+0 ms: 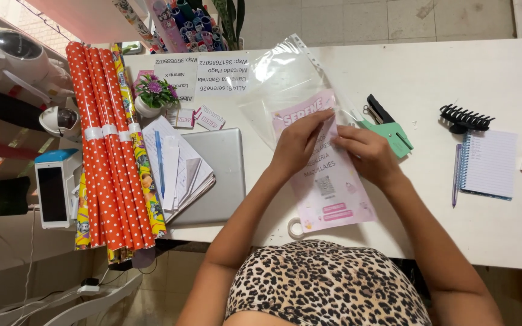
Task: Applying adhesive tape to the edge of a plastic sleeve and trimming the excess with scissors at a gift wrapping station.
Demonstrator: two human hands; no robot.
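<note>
Crowding the pink sheet [332, 184]: stapler [390, 129], laptop [216, 175].

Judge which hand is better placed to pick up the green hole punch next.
Right, probably. The right hand rests on the pink printed sheet just beside the green hole punch; the left hand lies farther away, at the clear plastic sleeve.

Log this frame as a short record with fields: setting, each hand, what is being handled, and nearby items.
setting: white table, seen from above
left hand: fingers on the pink printed sheet, at the mouth of the clear plastic sleeve
right hand: pressing on the same sheet, beside the left hand
sheet state: upper end inside the sleeve, lower part lying on the table
left of hands: grey laptop, loose papers with blue pen, red dotted wrapping rolls
right of hands: green hole punch, spiral notebook, black hair clip
</note>
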